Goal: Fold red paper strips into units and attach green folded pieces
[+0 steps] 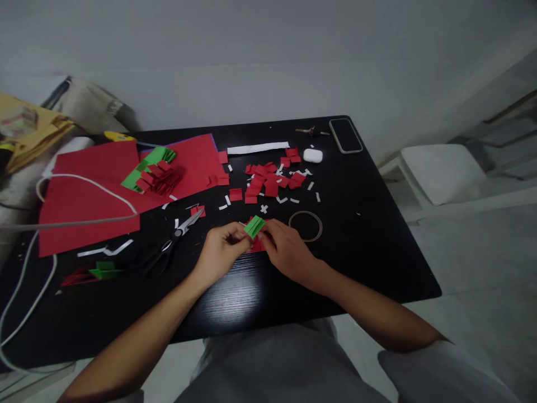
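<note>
Between both hands, near the table's middle, is a small folded green paper point(254, 226). My left hand point(222, 249) pinches its left side, and the fingers of my right hand point(285, 246) close on its right side. Red paper point(257, 245) shows just beneath it, partly covered by the fingers. Beyond the hands lie several small red folded pieces point(271, 186) and white paper scraps point(264, 209). Scissors point(178, 232) with black handles rest to the left of my left hand. A round tape ring point(306, 226) lies flat beside my right hand.
Large red sheets point(92, 196) carry green folded strips point(145, 168) and stacked red pieces point(161, 178) at the left. White cables point(96, 183) cross there. At the back are a white strip point(258, 148), keys point(312, 131), a white case point(312, 155) and a phone point(345, 135).
</note>
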Action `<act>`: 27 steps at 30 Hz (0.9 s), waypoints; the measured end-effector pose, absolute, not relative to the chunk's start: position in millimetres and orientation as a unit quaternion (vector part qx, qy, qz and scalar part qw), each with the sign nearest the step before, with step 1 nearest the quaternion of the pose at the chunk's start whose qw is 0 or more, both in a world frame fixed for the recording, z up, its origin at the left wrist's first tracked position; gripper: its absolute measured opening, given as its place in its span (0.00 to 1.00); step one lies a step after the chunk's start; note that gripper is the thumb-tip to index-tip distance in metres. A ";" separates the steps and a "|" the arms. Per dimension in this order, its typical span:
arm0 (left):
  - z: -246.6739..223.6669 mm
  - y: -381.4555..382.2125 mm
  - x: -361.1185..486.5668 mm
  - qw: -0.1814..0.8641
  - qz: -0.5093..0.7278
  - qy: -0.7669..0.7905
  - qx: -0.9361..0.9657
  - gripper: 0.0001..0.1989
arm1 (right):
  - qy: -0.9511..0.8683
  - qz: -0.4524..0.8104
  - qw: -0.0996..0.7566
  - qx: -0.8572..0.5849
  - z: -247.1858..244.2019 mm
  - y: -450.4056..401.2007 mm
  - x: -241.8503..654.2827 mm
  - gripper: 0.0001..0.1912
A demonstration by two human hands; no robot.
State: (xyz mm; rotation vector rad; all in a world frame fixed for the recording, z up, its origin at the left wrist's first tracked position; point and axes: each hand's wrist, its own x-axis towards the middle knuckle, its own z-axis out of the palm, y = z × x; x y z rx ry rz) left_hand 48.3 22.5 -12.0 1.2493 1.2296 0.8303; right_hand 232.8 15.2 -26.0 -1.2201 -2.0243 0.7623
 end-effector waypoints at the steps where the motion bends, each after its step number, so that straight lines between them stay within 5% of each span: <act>1: -11.9 22.8 48.5 0.568 0.354 0.521 0.530 0.04 | -0.770 0.293 0.323 -0.465 -26.0 15.2 233.0 0.07; 14: -7.5 25.4 48.4 0.598 0.355 0.514 0.502 0.06 | -0.751 0.323 0.349 -0.459 -23.1 20.9 238.1 0.06; 27: -14.6 23.3 47.4 0.585 0.359 0.510 0.519 0.01 | -0.766 0.332 0.274 -0.476 -22.8 18.8 235.8 0.07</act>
